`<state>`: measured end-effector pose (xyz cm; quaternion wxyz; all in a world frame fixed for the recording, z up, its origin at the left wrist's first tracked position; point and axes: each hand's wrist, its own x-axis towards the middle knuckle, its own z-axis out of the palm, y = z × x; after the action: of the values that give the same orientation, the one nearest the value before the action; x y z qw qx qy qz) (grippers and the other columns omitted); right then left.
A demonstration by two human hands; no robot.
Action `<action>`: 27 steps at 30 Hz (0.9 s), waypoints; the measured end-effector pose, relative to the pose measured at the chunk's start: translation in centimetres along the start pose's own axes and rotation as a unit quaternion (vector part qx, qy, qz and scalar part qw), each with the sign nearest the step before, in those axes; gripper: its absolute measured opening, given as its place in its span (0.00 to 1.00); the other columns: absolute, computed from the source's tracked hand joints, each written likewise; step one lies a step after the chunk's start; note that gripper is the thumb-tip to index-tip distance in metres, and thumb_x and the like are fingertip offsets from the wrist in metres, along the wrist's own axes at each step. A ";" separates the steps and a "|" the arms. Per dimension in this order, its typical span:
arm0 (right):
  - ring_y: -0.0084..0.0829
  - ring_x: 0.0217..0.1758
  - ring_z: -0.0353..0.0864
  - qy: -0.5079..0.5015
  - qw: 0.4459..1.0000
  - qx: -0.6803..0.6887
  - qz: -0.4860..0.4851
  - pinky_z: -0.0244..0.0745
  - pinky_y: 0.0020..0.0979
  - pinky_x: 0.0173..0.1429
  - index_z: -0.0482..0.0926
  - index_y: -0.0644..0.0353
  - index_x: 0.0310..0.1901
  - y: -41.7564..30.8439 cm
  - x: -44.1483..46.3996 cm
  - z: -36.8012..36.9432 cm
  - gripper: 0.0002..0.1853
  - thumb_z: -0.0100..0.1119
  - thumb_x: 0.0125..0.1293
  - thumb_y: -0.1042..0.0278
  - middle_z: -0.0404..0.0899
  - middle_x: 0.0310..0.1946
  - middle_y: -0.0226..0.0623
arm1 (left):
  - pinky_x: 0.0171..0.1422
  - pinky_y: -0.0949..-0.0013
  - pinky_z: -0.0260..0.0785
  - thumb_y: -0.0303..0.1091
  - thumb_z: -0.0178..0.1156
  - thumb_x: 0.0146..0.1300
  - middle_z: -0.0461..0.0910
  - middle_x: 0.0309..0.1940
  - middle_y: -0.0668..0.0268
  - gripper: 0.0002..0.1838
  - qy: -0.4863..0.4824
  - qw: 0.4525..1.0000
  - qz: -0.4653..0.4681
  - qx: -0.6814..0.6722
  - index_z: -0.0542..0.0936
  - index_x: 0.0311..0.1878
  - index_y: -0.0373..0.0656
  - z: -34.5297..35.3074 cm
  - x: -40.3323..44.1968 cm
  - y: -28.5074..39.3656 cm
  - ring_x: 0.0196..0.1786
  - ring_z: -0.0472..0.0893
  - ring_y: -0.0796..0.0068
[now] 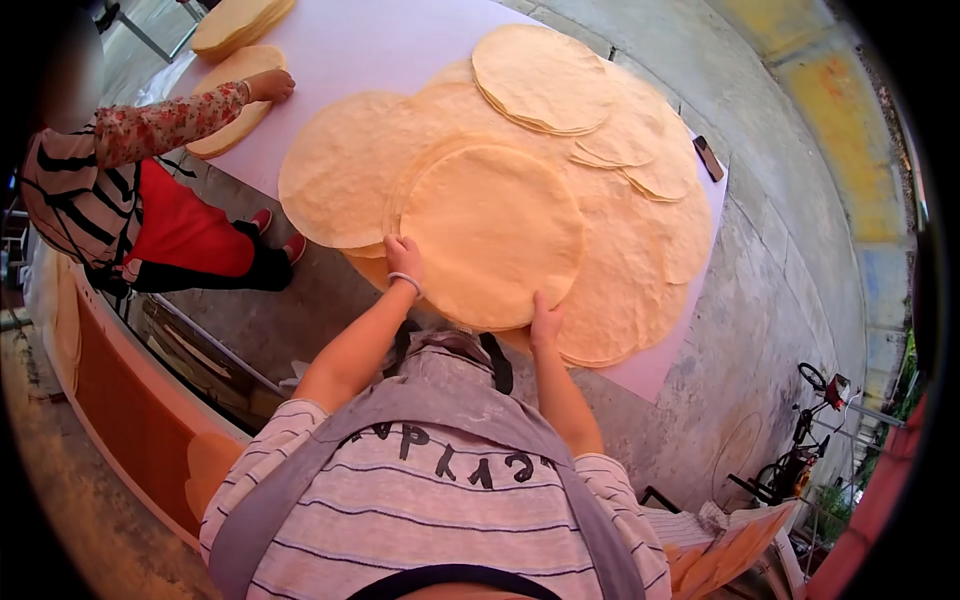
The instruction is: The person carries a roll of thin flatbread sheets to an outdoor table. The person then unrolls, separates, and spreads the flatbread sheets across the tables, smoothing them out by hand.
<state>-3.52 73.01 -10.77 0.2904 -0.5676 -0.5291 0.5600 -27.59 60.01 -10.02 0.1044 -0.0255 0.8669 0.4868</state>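
- The round stack of thin sheets (490, 235) is gripped at its left edge, at the middle of the frame, by the left hand (403, 258), whose fingers are closed on the rim; a band (405, 279) is worn at that wrist.
- The same stack is pinched at its lower right edge by the right hand (546, 322), with the thumb seen on top.
- Whether the stack is lifted or rested on the sheets below cannot be told.
- Overlapping loose sheets (635, 270) are spread around and beneath it on the bench (390, 40).
- A smaller pile (545, 80) is set on them at the upper centre-right.
- A dark phone (708, 158) is placed near the bench's right edge.
- At the upper left, another stack (222, 132) is touched by a co-worker's hand (270, 86); a further stack (240, 22) is seen above it.
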 end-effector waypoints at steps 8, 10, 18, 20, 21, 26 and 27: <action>0.32 0.51 0.72 0.033 0.996 -0.084 -0.021 0.67 0.30 0.54 0.65 0.69 0.54 -1.1 -0.9 1.3 0.22 0.53 0.63 0.65 0.72 0.50 0.43 | 0.44 0.68 0.66 0.42 0.50 0.64 0.76 0.38 0.60 0.19 -0.166 0.962 -0.062 -0.209 0.68 0.44 0.32 -1.6 -2.8 -2.2 0.37 0.74 0.72; 0.35 0.51 0.73 0.028 0.997 -0.067 -0.029 0.66 0.32 0.54 0.66 0.70 0.53 -4.3 -1.6 1.4 0.21 0.53 0.62 0.65 0.73 0.49 0.46 | 0.51 0.69 0.65 0.42 0.49 0.65 0.75 0.44 0.59 0.21 -0.132 0.948 -0.062 -0.283 0.69 0.50 0.31 -0.5 -4.3 -1.0 0.45 0.74 0.70; 0.32 0.49 0.73 -0.093 0.975 0.133 -0.151 0.67 0.30 0.54 0.65 0.69 0.52 -16.3 -1.3 3.6 0.16 0.48 0.65 0.71 0.73 0.47 0.42 | 0.41 0.70 0.70 0.35 0.52 0.64 0.77 0.36 0.64 0.12 -0.156 0.865 -0.150 -0.453 0.71 0.44 0.35 -1.4 -1.5 4.9 0.37 0.77 0.74; 0.30 0.49 0.73 -0.113 0.959 0.227 -0.129 0.68 0.29 0.53 0.64 0.67 0.53 -19.8 -1.6 3.6 0.16 0.47 0.66 0.71 0.73 0.48 0.40 | 0.41 0.70 0.70 0.35 0.52 0.64 0.77 0.35 0.65 0.12 -0.163 0.831 -0.115 -0.519 0.71 0.44 0.36 -4.9 -2.1 9.2 0.36 0.77 0.74; 0.29 0.49 0.73 -0.128 0.952 0.248 -0.127 0.69 0.29 0.53 0.64 0.67 0.53 -21.4 -1.9 3.5 0.16 0.47 0.66 0.71 0.72 0.48 0.40 | 0.39 0.71 0.70 0.35 0.52 0.64 0.77 0.34 0.66 0.11 -0.162 0.816 -0.105 -0.545 0.71 0.44 0.37 -6.8 -2.4 11.3 0.35 0.77 0.76; 0.31 0.48 0.74 -0.199 0.933 0.278 -0.111 0.73 0.31 0.52 0.63 0.66 0.54 -27.6 -5.1 4.2 0.16 0.47 0.67 0.69 0.72 0.48 0.40 | 0.25 0.78 0.65 0.36 0.53 0.64 0.75 0.29 0.70 0.09 -0.220 0.822 -0.039 -0.524 0.70 0.42 0.42 -16.5 -3.0 15.2 0.26 0.74 0.83; 0.31 0.48 0.75 -0.208 0.933 0.278 -0.096 0.73 0.32 0.52 0.63 0.65 0.54 -28.5 -6.1 5.0 0.16 0.47 0.67 0.69 0.72 0.48 0.40 | 0.23 0.80 0.63 0.36 0.53 0.64 0.75 0.29 0.72 0.09 -0.215 0.819 -0.054 -0.529 0.71 0.42 0.43 -18.0 -2.9 15.4 0.24 0.72 0.85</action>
<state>-14.98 73.84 16.51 0.3726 -0.2816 -0.4523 0.7598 -29.80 52.58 12.58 0.2850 -0.0181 0.4292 0.8569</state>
